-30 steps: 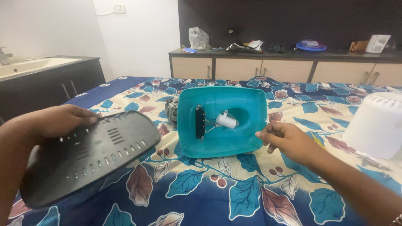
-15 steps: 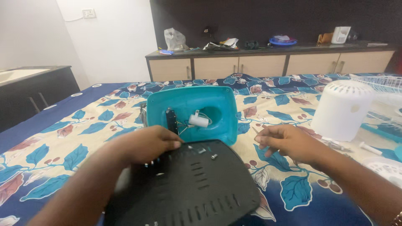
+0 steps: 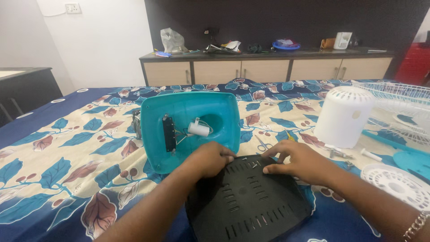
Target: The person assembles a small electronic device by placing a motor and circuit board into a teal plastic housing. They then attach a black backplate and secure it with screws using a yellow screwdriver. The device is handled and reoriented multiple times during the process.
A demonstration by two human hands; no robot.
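A black slotted plate lies flat on the flowered bedsheet in front of me. My left hand grips its far left edge. My right hand holds the far right edge, thumb on top. A few small screws rest on the plate between my hands. Just behind the plate a teal plastic base housing stands tilted with its open underside toward me. Inside it are a white cylinder, thin wires and a black switch block.
To the right are a white vented cylindrical cover, a white wire grille, a round white slotted disc and a teal part. Scissors and small loose parts lie near the plate. A cluttered sideboard stands behind the bed.
My left hand has brought the black plate from the left down in front of the teal housing. My right hand has moved onto its far edge. My view has shifted right.
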